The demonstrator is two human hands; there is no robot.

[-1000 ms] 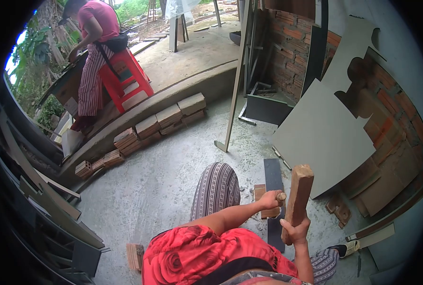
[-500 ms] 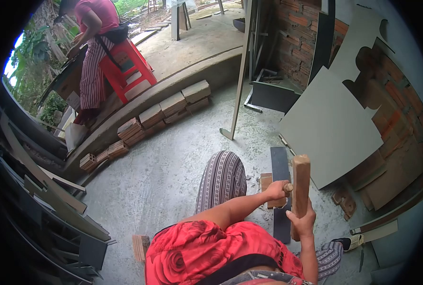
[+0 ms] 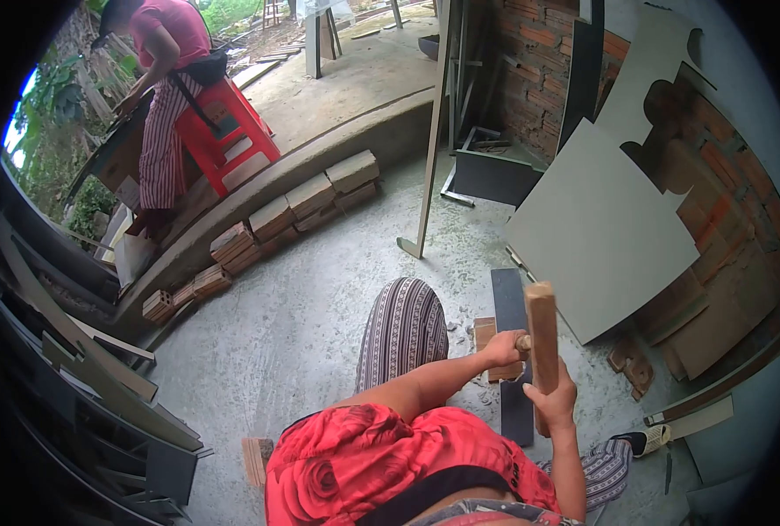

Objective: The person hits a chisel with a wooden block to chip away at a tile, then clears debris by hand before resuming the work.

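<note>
My left hand (image 3: 502, 349) is closed round a short wooden handle (image 3: 523, 344), whose lower part is hidden. My right hand (image 3: 555, 401) grips a long, thick wooden block (image 3: 542, 337), which stands close beside the handle's end. Beneath both hands a dark flat board (image 3: 517, 412) lies lengthwise over a brick-like block (image 3: 485, 334) on the floor. Small pale chips lie around that block.
Another person (image 3: 166, 53) stands by a red stool (image 3: 225, 131) at upper left. Bricks (image 3: 272, 217) line the step. A pale panel (image 3: 600, 232) leans at right, with a thin upright frame (image 3: 432, 149) left of it. Boards (image 3: 127, 373) stack at far left.
The wooden block in my right hand has moved slightly left, closer to the handle's end. The whole view has shifted a little.
</note>
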